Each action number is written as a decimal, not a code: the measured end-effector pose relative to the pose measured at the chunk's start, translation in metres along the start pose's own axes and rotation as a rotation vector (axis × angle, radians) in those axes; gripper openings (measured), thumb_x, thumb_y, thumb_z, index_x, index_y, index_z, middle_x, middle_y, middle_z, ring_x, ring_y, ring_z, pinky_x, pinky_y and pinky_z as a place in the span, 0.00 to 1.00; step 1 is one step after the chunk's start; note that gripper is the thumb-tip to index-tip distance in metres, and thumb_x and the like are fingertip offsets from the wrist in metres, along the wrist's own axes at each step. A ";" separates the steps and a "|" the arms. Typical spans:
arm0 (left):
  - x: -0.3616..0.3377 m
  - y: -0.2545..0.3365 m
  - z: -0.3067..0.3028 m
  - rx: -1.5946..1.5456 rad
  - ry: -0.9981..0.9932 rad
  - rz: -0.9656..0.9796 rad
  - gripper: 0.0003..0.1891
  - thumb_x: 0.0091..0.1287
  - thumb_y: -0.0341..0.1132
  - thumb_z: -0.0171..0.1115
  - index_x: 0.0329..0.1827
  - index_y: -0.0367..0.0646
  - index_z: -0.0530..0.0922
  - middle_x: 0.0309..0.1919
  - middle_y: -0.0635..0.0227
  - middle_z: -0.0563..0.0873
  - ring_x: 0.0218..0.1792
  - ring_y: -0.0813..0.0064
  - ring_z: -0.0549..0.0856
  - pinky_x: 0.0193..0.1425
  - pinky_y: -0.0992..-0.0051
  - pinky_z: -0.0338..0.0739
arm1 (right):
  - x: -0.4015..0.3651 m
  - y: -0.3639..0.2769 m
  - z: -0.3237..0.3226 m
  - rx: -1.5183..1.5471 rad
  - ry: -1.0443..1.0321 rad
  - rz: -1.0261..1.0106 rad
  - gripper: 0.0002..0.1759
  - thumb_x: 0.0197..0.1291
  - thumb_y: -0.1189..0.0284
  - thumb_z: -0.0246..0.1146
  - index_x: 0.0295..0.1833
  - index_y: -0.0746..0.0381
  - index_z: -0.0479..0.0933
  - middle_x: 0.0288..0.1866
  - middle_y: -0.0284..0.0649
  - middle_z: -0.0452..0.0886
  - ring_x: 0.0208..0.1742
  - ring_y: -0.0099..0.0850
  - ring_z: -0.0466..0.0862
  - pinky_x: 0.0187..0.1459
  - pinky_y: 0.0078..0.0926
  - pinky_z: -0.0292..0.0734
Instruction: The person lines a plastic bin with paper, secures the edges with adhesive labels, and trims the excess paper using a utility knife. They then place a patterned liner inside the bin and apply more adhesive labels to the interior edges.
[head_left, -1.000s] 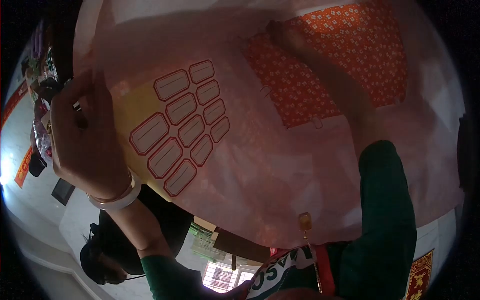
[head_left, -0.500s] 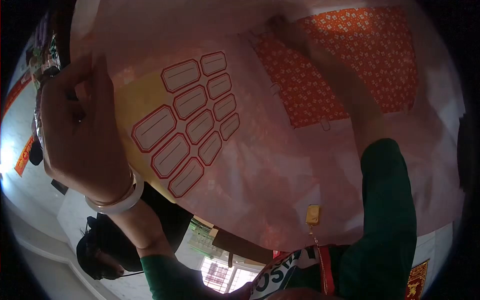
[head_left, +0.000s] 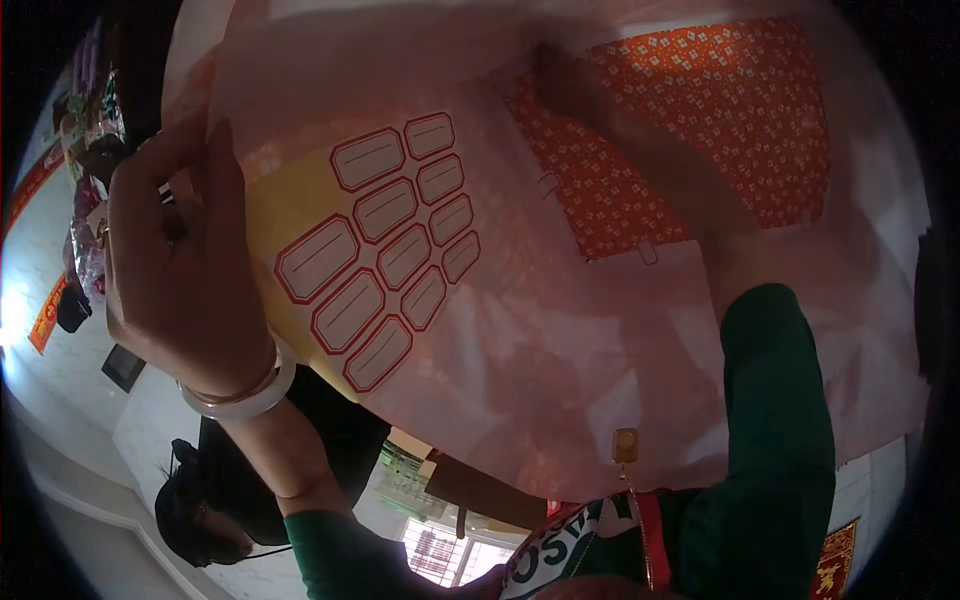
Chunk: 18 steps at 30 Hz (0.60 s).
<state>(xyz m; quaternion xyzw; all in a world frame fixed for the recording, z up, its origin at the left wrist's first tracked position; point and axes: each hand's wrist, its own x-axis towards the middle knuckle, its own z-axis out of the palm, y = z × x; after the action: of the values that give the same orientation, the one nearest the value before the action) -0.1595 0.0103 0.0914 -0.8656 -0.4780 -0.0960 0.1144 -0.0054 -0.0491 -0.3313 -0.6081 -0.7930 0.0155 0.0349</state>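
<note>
My left hand [head_left: 190,270], with a pale bangle at the wrist, is at the left; its thumb and fingers are pinched together at the edge of a thin pink sheet [head_left: 520,370]. Beside it lies a yellow area [head_left: 283,215] with several red-bordered blank labels [head_left: 385,215]. My right hand [head_left: 572,88] is curled in shadow at the upper left corner of an orange cloth piece [head_left: 740,120] with small white flowers. What its fingertips hold, if anything, is hidden. Clear clips [head_left: 648,252] sit along the orange piece's edges.
A small gold pendant [head_left: 625,443] on a chain hangs over the pink sheet's near edge. At the lower left is another person in black [head_left: 215,500]. Bagged items [head_left: 95,200] are at the far left, a window [head_left: 440,550] at the bottom.
My left hand has shifted slightly right and down, and the pink sheet with the labels has moved a little with it. My right hand stays at the orange cloth's corner, moving only slightly.
</note>
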 end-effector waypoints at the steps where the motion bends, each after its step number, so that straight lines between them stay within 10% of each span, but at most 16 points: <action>1: 0.001 0.001 -0.001 0.001 -0.001 0.000 0.06 0.52 0.31 0.67 0.32 0.45 0.81 0.23 0.80 0.82 0.14 0.94 0.67 0.18 0.90 0.62 | -0.006 -0.003 -0.013 -0.129 -0.005 0.005 0.17 0.50 0.70 0.53 0.46 0.65 0.72 0.43 0.42 0.71 0.44 0.35 0.73 0.37 0.37 0.71; 5: 0.003 0.001 0.000 0.066 -0.007 0.021 0.05 0.52 0.29 0.67 0.32 0.44 0.81 0.24 0.78 0.83 0.16 0.93 0.70 0.19 0.90 0.63 | -0.018 -0.004 -0.037 -0.526 -0.017 0.027 0.18 0.49 0.68 0.55 0.46 0.65 0.71 0.42 0.40 0.70 0.46 0.34 0.70 0.36 0.34 0.71; 18: 0.001 0.005 0.000 0.005 0.005 -0.012 0.06 0.52 0.27 0.67 0.33 0.41 0.81 0.27 0.75 0.83 0.16 0.89 0.70 0.20 0.88 0.65 | -0.019 -0.002 0.001 -0.146 -0.006 0.020 0.31 0.48 0.68 0.57 0.60 0.60 0.61 0.51 0.43 0.66 0.44 0.34 0.72 0.34 0.31 0.75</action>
<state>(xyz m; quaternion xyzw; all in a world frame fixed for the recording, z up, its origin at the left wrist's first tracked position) -0.1549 0.0087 0.0907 -0.8621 -0.4833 -0.0976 0.1172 -0.0024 -0.0680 -0.3328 -0.6169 -0.7859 -0.0404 -0.0121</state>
